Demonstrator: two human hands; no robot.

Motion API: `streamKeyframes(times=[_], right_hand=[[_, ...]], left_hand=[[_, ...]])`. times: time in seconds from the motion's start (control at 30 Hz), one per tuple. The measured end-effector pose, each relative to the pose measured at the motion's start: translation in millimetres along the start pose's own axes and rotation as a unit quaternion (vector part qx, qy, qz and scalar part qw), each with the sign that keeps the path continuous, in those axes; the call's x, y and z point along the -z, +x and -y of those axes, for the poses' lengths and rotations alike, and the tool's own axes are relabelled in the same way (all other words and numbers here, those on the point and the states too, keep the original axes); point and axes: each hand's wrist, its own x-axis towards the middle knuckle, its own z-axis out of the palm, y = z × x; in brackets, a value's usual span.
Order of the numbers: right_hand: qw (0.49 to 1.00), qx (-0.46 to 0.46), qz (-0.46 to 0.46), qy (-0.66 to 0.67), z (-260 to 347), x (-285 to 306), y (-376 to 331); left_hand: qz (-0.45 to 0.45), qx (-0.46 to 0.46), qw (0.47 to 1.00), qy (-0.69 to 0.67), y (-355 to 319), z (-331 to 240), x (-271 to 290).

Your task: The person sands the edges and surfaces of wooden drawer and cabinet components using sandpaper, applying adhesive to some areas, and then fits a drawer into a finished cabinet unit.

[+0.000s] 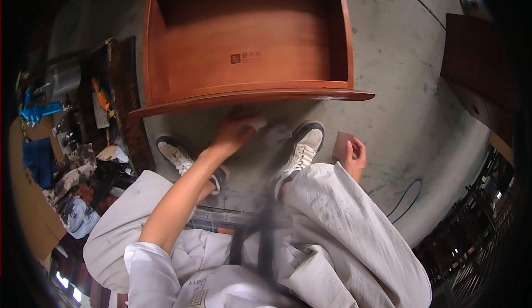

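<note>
A reddish-brown wooden drawer (pixel 244 36) lies in front of me with its open top facing up. Its long front panel (pixel 249 98) is on my side. Just below that panel is my left hand (pixel 235 133), fingers curled and closed at a small whitish thing (pixel 257 124), too blurred to name. Beside my right knee, my right hand (pixel 356 161) is closed on a flat reddish-brown piece of sandpaper (pixel 342 146), held between thumb and fingers. The knee partly hides that hand's wrist.
My shoes (pixel 302 147) stand on the grey concrete floor (pixel 393 58) between me and the drawer. Tools and cloths (pixel 77 164) crowd the left side. A dark wooden piece (pixel 476 80) stands at the right, and a thin cord loop (pixel 407 197) lies on the floor.
</note>
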Motion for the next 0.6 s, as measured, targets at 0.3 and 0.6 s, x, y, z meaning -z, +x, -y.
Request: streamKeyframes(times=[0.3,0.6], right_hand=[[0.987,0.033,-0.122,-0.096,-127,68,28],[0.985,0.025,-0.106,-0.134,-108,63,60]], left_hand=[[-0.081,-0.038,0.992,0.089,10,14,-26],[-0.141,-0.028,0.987,0.076,5,38,-38]])
